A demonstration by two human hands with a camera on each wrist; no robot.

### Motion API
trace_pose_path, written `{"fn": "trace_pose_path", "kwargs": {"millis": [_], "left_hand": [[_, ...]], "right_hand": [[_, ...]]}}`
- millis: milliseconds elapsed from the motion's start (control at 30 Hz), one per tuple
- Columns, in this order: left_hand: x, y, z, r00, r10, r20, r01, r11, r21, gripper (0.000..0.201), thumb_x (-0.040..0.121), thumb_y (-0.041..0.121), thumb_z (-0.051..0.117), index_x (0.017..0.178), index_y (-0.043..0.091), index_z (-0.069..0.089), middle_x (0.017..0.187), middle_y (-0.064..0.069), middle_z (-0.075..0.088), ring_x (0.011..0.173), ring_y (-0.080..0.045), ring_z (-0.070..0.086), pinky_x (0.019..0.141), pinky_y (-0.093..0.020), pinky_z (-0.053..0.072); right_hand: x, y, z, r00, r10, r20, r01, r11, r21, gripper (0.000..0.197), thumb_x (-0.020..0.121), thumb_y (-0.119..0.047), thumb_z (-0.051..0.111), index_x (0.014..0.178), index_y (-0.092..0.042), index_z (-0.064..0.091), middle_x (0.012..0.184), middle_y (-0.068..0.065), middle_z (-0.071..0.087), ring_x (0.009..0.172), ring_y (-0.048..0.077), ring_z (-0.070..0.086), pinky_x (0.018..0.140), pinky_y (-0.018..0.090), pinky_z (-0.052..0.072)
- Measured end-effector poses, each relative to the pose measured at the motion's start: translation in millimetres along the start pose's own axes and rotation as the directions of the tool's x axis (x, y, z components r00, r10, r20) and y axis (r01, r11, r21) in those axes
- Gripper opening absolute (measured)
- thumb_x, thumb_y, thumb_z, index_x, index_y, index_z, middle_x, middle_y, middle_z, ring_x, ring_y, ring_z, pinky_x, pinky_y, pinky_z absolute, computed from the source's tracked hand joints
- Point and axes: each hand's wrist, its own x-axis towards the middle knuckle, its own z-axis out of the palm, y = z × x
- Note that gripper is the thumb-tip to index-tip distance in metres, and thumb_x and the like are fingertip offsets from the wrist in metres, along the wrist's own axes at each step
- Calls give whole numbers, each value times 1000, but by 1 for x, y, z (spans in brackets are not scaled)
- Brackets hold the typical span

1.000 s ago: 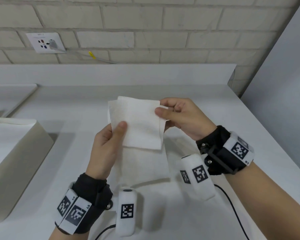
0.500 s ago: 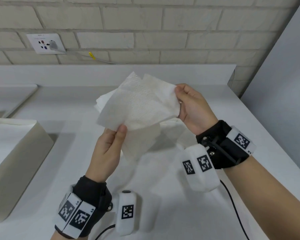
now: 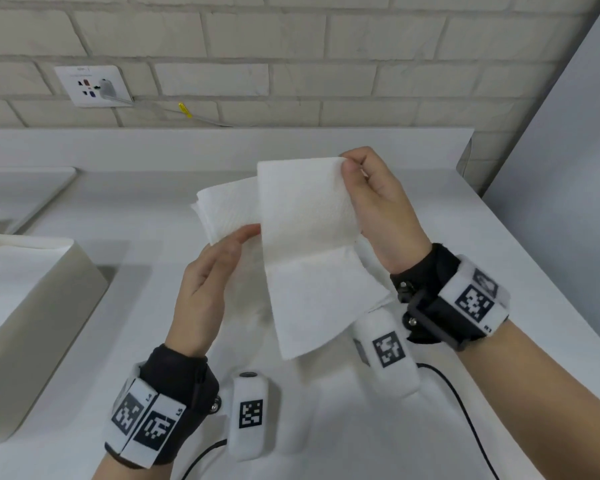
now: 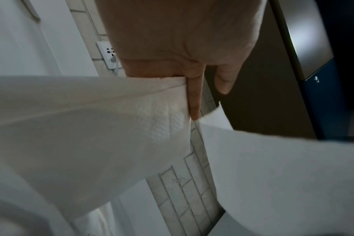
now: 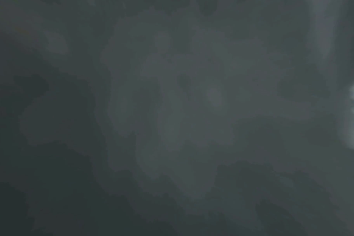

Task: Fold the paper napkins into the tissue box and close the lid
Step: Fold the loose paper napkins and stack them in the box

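Starting from the far left, the tissue box sat open on the white counter, lid not on it, with what looked like white paper already lying inside. Well apart from it, more toward the middle, the left hand was up off the counter with a folded wad of napkin caught at its fingertips. From the left wrist view the fingers looked fairly straight, the paper tucked along one finger, so more of a light pinch than a real grab.

Next over, a long strip of napkins hung down with a crease across it, lower end drooping toward the counter. The right hand pinched its top corner between thumb and fingertips, holding it highest of all. The right wrist view was just dark mush, so nothing to learn from there.

My read: this was the folding step, mid-way, with the strip spread out and nothing being loaded yet. Next move probably called for bringing the hanging strip over onto the wad along that crease, keeping edges lined up, then carrying it left to the box. Thin paper like that would likely flop or tear if tugged.
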Motion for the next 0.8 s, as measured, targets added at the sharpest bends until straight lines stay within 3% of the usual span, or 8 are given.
{"fn": "trace_pose_path", "kwargs": {"millis": [100,233,300,400,500,633,733,800], "left_hand": [[2,3,4,999,-33,-3,33,999,-12,51,72,65,61,100,24,73,111,7,68,112,-11,58,96,-30,42],[3,9,12,999,-38,-16,38,999,-7,47,78,48,64,80,1,67,82,-10,65,78,-19,60,74,-36,46],[4,9,13,998,-48,-39,47,998,-29,52,82,41,61,77,-10,56,75,-13,58,70,-19,55,67,-34,42],[4,11,13,995,-61,-75,58,998,-38,37,86,36,63,72,2,62,71,-2,66,70,-15,60,65,-26,47],[3,13,12,996,-61,-68,57,996,-67,20,82,29,56,80,13,69,77,7,73,74,-8,67,66,-17,51],[2,13,16,996,-53,-77,48,997,-60,20,87,27,53,86,14,69,81,9,74,79,-7,68,68,-16,51],[4,13,18,990,-63,-128,54,996,-71,21,94,18,51,84,14,68,78,10,73,76,-4,67,66,-15,50],[5,12,17,985,-79,-151,66,994,-89,22,95,17,51,80,14,67,75,9,72,73,-4,67,65,-15,50]], "right_hand": [[-4,-9,11,984,-169,48,174,980,-102,20,99,-16,37,85,-27,44,72,-3,40,66,5,37,62,16,33],[-5,-10,18,990,-134,29,136,987,-82,18,100,-17,36,85,-26,42,70,-6,40,63,7,37,60,18,34],[-6,-8,21,995,-93,42,95,994,-54,12,99,-22,39,87,-26,40,67,1,45,59,15,41,57,27,37],[-10,-1,23,996,-21,91,21,1000,-4,11,87,-33,50,93,-26,44,92,22,61,82,43,56,76,50,50],[-16,3,25,989,30,142,-25,999,-42,15,83,-32,53,91,-19,52,100,21,62,93,44,56,84,56,46],[-18,12,29,992,77,95,-67,992,-103,19,93,-21,52,94,-3,52,98,20,59,90,32,56,84,44,49],[-20,17,31,984,150,97,-137,982,-130,14,94,-22,50,83,-20,43,99,8,51,88,16,50,76,14,41],[-22,20,32,965,219,145,-197,969,-148,17,95,-27,48,82,-24,39,98,1,45,84,10,45,69,11,37]]}}
